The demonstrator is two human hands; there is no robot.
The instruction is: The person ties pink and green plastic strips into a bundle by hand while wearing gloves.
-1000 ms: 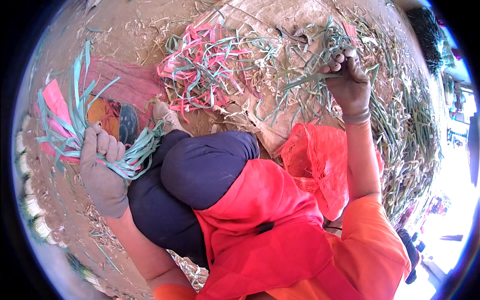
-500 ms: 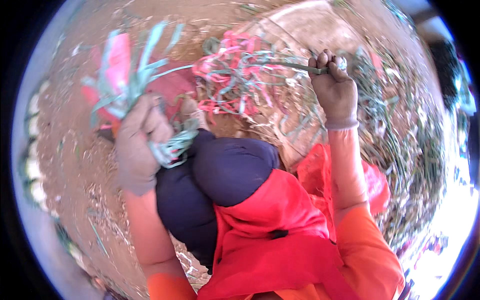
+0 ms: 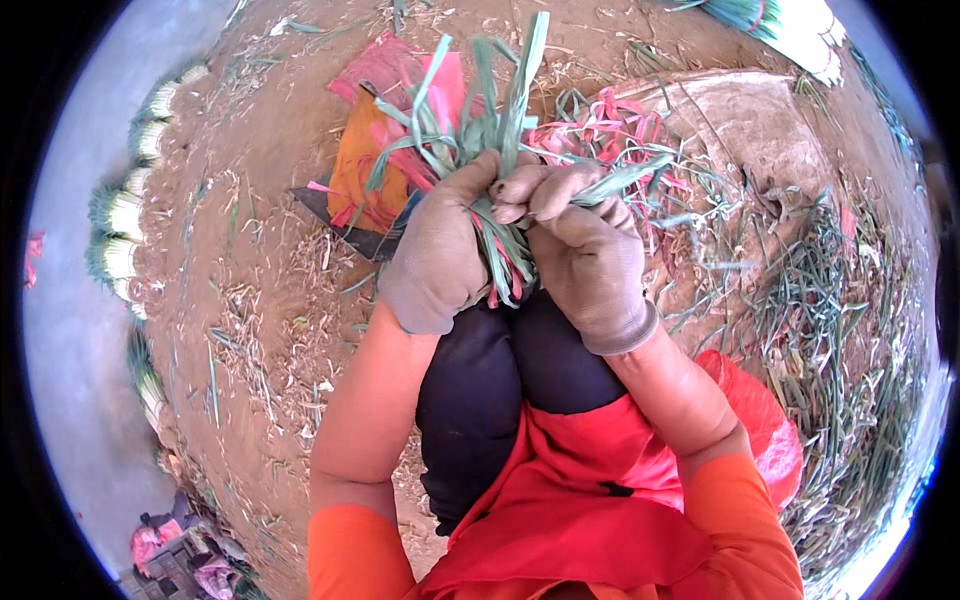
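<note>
In my gloved left hand (image 3: 435, 265), closed at centre, is a bundle of flat green and pink strips (image 3: 507, 255). Their loose ends stick up above the fist and hang out below it. My right hand (image 3: 592, 265), also gloved, presses against the bundle from the right, with fingers bent round a green strip (image 3: 630, 178) that trails out to the right. Just behind my right hand lies a tangled heap of pink and green strips (image 3: 618, 125). Exactly where the strip meets the bundle is hidden by my fingers.
Beyond my left hand lie an orange sheet (image 3: 365, 165) and a pink sheet. Loose green leaves (image 3: 830, 330) cover the ground at right. Bundles of green onions (image 3: 122, 225) line the left edge, with another green bundle (image 3: 735, 12) at the top right. A red bag (image 3: 760, 420) sits by my right elbow.
My right hand has come in from the far right to meet the left, bringing the green strip with it. My left hand still grips the bundle. The whole view has shifted.
</note>
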